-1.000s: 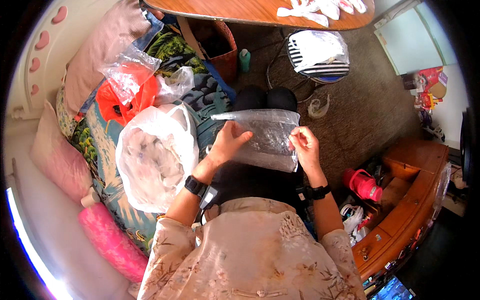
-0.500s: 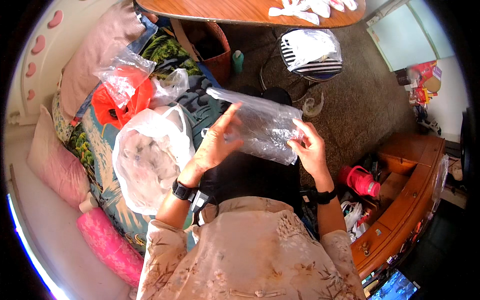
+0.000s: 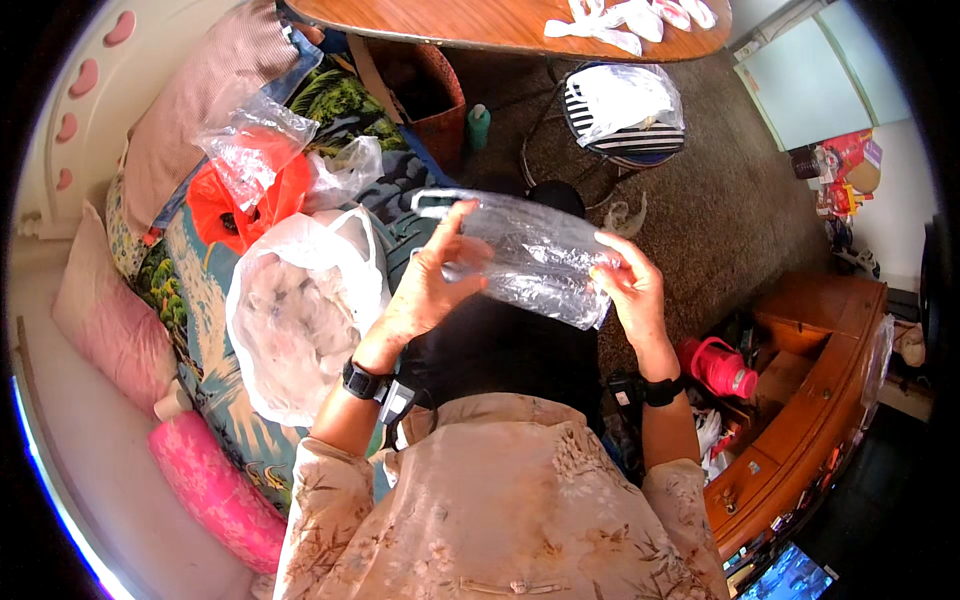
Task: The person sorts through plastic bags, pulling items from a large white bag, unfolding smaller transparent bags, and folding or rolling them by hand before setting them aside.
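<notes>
A clear plastic bag (image 3: 535,255), flattened and crinkled, stretches between my two hands above my dark-trousered lap. My right hand (image 3: 635,285) pinches its right end between thumb and fingers. At the left end, my left hand (image 3: 440,275) holds the bag with its index finger over the plastic and its thumb apart below; some of its fingers are blurred by the film. Beside my left forearm, a white plastic bag (image 3: 250,340) stands wide open on the bed, with crumpled clear plastic inside.
On the bed lie a red plastic bag (image 3: 215,205), loose clear plastic and pillows (image 3: 110,310). A wooden table (image 3: 470,25) stands ahead, with a striped stool (image 3: 640,145) holding white plastic. To the right are a wooden cabinet (image 3: 790,430) and a pink flask (image 3: 720,368).
The clear bag has tilted slightly, and its left end shows more distinctly beyond my left hand. My right hand has shifted slightly right. Both hands stay at the bag.
</notes>
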Demonstrator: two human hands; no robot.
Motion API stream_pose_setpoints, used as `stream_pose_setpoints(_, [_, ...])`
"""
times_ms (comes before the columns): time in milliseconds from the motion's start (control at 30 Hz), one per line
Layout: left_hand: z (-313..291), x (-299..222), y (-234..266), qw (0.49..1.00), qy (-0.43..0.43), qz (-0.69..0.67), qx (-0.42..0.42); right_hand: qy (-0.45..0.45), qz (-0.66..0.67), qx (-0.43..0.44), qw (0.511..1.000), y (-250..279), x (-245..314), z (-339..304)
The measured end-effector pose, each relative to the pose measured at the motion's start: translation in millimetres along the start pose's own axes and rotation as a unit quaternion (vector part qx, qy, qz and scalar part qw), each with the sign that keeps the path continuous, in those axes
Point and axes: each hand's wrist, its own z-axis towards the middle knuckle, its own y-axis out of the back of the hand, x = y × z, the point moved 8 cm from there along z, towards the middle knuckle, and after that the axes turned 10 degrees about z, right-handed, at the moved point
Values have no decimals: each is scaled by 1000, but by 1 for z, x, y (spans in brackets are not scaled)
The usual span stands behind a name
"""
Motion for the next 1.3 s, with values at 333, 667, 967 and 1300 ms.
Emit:
stream_pose_setpoints(333, [8, -5, 7, 991, -6, 130, -40, 0, -205, 43, 978, -12, 19, -8])
stream_pose_setpoints(667, [6, -45, 30, 914, -133, 339, -177, 206, -361, 44, 909, -32, 58, -1])
stream_pose_setpoints(967, [6, -14, 23, 988, 32, 132, -67, -106, -52, 61, 991, -10, 0, -2])
stream_pose_setpoints(1300, [-4, 8, 30, 992, 78, -97, 22, -79, 162, 120, 976, -35, 33, 0])
